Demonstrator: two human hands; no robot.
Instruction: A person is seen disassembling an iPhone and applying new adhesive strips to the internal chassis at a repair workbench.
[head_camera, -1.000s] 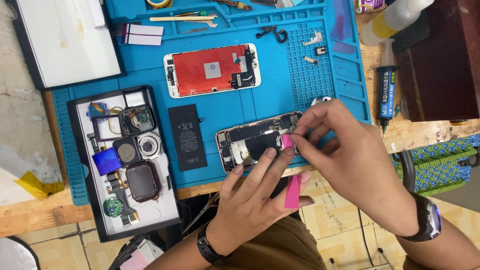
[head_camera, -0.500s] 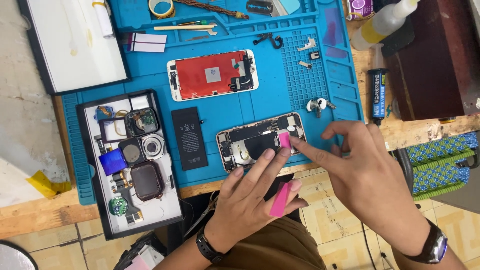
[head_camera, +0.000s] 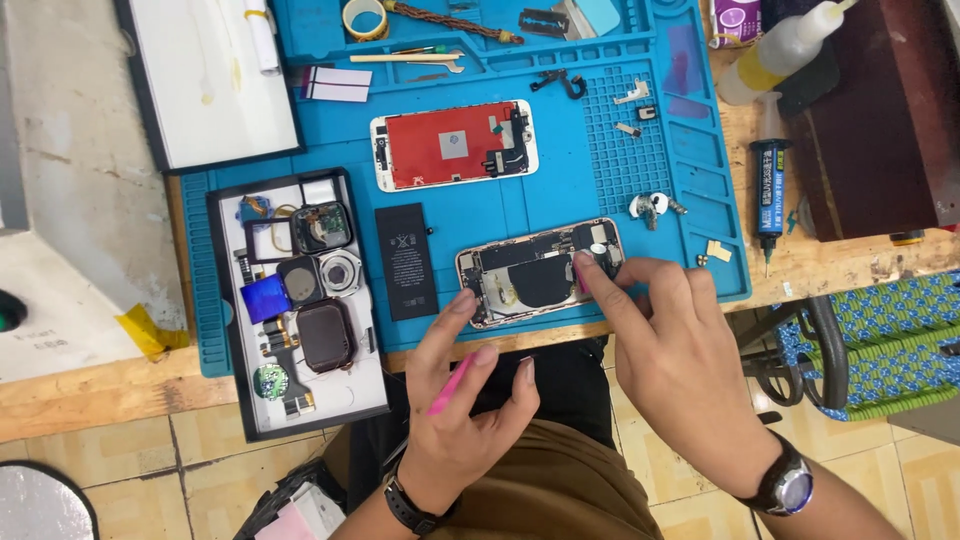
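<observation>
On blue mat (head_camera: 560, 190), open phone (head_camera: 540, 270): left hand (head_camera: 465, 410) grips pink stick (head_camera: 450, 385), right hand (head_camera: 680, 370) pinches tiny part. I judge it breakable; hold edges.

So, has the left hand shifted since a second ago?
Yes. The left hand moved leftward: its pink tool, earlier below the right end of the open phone, now lies below its left end.

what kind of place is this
Most likely a phone repair bench: an opened phone lies on a blue repair mat, with a detached screen assembly, a loose battery and a tray of small parts nearby.
</observation>
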